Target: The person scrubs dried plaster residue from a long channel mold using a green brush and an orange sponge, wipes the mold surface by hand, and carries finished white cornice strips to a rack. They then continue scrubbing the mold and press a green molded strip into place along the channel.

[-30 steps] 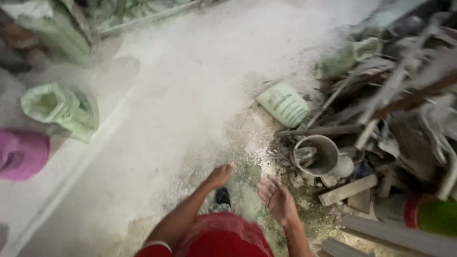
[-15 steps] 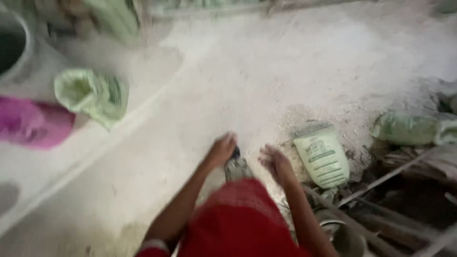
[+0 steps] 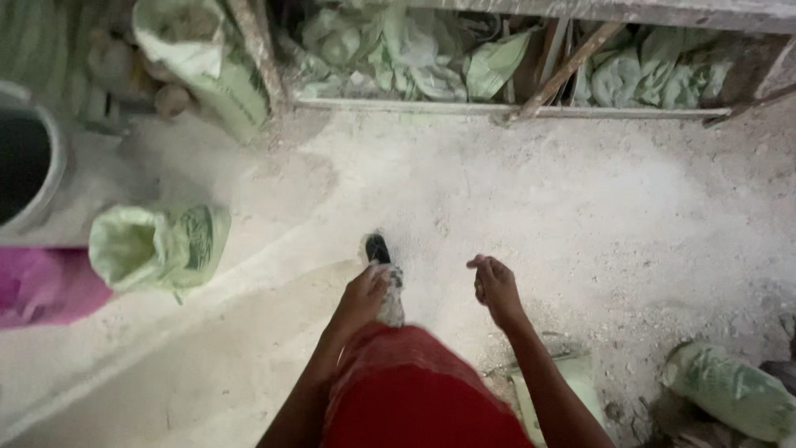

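Left hand (image 3: 362, 297) is hanging at 6 o'clock, loosely curled and empty, its knuckles overlapping the dusty shoe (image 3: 383, 278) in this view; contact cannot be confirmed. Right hand (image 3: 495, 286) is hanging just to the right, at 5 o'clock of centre, fingers half bent, gripping nothing. The two hands are sitting apart, with bare floor (image 3: 531, 207) showing between them. The shoe, black at the toe and caked grey behind, is pointing toward 12 o'clock on the dust-covered floor. A red garment (image 3: 406, 390) is filling the lower middle between both forearms.

An open green sack (image 3: 157, 245) is lying on its side at 9 o'clock, well apart from the left hand. A pink object (image 3: 41, 286) is lying just left of it. A bucket rim (image 3: 37, 166) is showing at 10 o'clock. A second sack (image 3: 207, 58) is standing at 11 o'clock. Crumpled sacks (image 3: 398, 58) and wooden battens are lying along 12 to 1 o'clock. Another sack (image 3: 730, 390) is lying at 4 o'clock.
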